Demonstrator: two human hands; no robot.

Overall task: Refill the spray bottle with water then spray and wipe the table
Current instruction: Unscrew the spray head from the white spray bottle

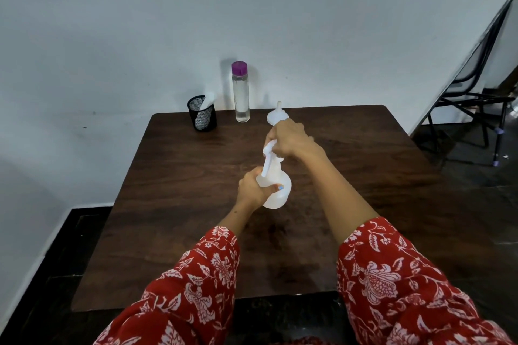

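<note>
Head view: left hand (252, 190) has its grip clenched around the spray bottle (276, 190) on the counter (364, 176); right hand (288, 137) grasps its spray head (269, 154), apparently unscrewing. Next, likely the funnel (276, 116) and water bottle (241, 92).

Looks like a plain, sparsely furnished room, maybe a small office or a spare room in a home; cannot tell which. Bare, pale painted wall (252, 8) with a few scuffs, close behind the far edge of a dark wood-grain bench (196, 232). Dark stone-like floor (56, 274) around the bench, with a white skirting strip along the wall. Black mesh pen cup (202, 117) at the far left corner, an office-type item, holding something white. Clear bottle with a purple cap (240, 92) upright at the far edge. Black metal-framed chair (476, 87) off beyond the right edge, by a white slanted panel.
</note>
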